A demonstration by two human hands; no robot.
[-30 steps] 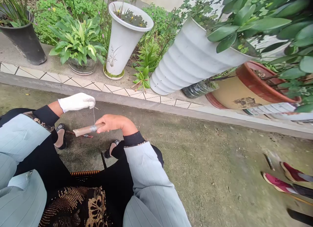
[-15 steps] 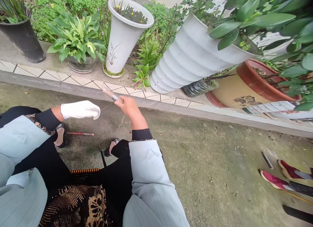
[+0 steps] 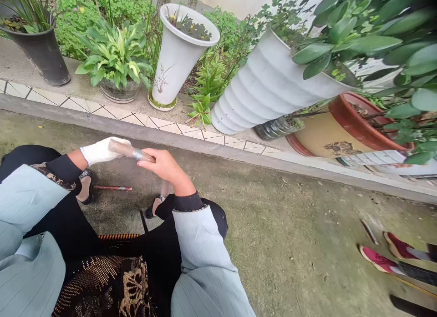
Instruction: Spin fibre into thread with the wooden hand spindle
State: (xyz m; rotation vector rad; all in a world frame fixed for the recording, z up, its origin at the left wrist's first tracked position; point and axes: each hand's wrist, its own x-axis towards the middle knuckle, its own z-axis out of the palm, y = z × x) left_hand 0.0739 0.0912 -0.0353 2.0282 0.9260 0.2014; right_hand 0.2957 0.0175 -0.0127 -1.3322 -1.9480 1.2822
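White cotton covers our left hand, curled at the far end of a thin round stick; our bare right hand grips its wire-wrapped middle.

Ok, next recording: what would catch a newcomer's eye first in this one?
Probably the two hands at left centre: the right hand grips a brown stick wound with a silvery band, its far end against the white-gloved left hand. Next, the big ribbed white planter leaning in the upper middle, and someone's red shoes at lower right.
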